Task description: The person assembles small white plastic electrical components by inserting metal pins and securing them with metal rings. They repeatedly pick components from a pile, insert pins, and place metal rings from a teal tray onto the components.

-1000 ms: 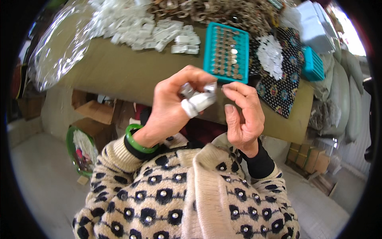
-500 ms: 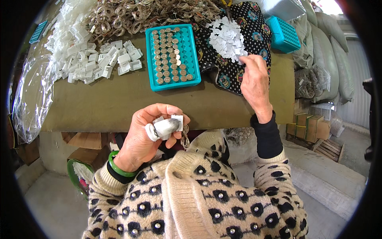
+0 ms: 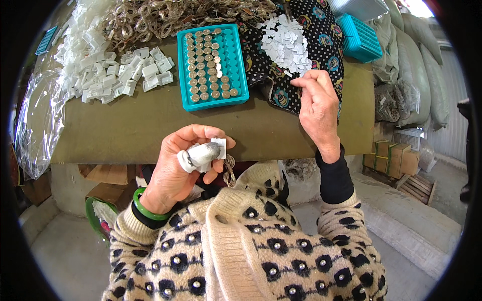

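One white-chip heap (image 3: 286,45) right of the teal tray (image 3: 215,106) lies just beyond the nearer right hand (image 3: 320,113), fingertips narrowed, contents unclear; before the tray, the left hand (image 3: 173,163) grips a square white piece (image 3: 221,144).

Clear plastic sheeting (image 3: 37,130) draped at left edge of surface (image 3: 115,133). Below, cardboard box (image 3: 110,174), green-rimmed bin (image 3: 91,214) on floor (image 3: 60,246). Right side: pale stuffed sacks (image 3: 414,80), bulging clear bag (image 3: 389,104), white crate (image 3: 407,138), strapped brown cartons (image 3: 394,157), wooden slats (image 3: 416,188) just beside cartons, ridged pale wall (image 3: 456,100) behind sacks.
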### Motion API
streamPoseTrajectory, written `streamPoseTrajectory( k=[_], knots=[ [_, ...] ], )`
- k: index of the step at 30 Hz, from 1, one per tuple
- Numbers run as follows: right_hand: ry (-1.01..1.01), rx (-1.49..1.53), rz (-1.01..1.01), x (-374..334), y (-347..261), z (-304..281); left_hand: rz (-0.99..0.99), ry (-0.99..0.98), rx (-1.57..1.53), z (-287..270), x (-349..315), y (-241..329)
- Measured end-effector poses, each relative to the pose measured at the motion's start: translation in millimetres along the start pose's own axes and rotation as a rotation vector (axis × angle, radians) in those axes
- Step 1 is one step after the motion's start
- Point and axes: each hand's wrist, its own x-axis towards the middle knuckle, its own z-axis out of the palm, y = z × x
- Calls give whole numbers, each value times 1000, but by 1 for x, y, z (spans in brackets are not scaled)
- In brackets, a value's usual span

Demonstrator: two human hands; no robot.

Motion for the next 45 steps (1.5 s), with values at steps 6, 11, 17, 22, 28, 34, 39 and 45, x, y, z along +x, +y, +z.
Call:
streamPoseTrajectory(
  k=[6,11,17,22,28,34,39,45],
  knots=[
    [-17,-61,-38,9,2,13,5,-23,-2,0,-2,0],
    [-69,-139,-84,13,2,14,28,-62,-15,-3,-4,0],
    [-229,-147,-114,25,8,5,73,-108,-70,-7,-6,4],
    [-279,-243,-131,39,6,7,133,-85,-92,-11,-10,13],
    [-141,423,324,32,-63,-4,201,-94,-44,-16,-11,23],
    [-144,1056,205,19,-133,18,246,-139,-83,-19,-15,24],
    [-87,1122,146,15,-147,41,198,-66,-78,-23,-17,26],
    [-71,1177,170,13,-147,48,208,-75,-150,-23,-17,25]
  ],
)
